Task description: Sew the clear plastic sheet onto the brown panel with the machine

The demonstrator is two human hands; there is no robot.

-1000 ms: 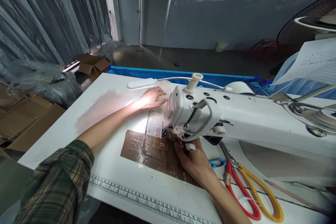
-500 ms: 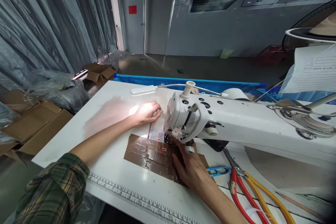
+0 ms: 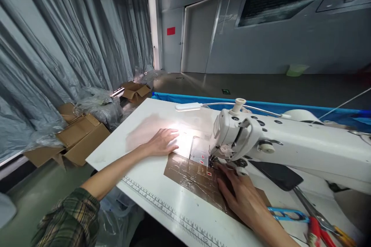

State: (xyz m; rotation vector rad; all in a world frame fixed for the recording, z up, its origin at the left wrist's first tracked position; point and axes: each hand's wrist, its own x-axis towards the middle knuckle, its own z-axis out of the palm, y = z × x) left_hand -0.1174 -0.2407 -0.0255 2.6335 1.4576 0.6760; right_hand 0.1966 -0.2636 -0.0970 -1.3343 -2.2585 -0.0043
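While brown taped sheet [image 3: 193, 177] lies at bottom centre beside sewing machine [image 3: 232, 133], right hand [image 3: 242, 195] presses on it, fingers spread near needle area; left hand [image 3: 162, 142], grasping nothing, rests open on white table [image 3: 139, 123], centre.

Your right hand [image 3: 243, 195] presses on the brown sheet [image 3: 194, 179] beside the needle area of the white sewing machine [image 3: 232, 135], right of center, while your left hand [image 3: 162, 142] spreads on the lit white bench [image 3: 139, 127]. Blue snips [image 3: 288, 215] and red-and-yellow-handled shears [image 3: 319, 218] lie lower right; open cardboard boxes [image 3: 82, 139] sit at left below a gray curtain [image 3: 58, 34].
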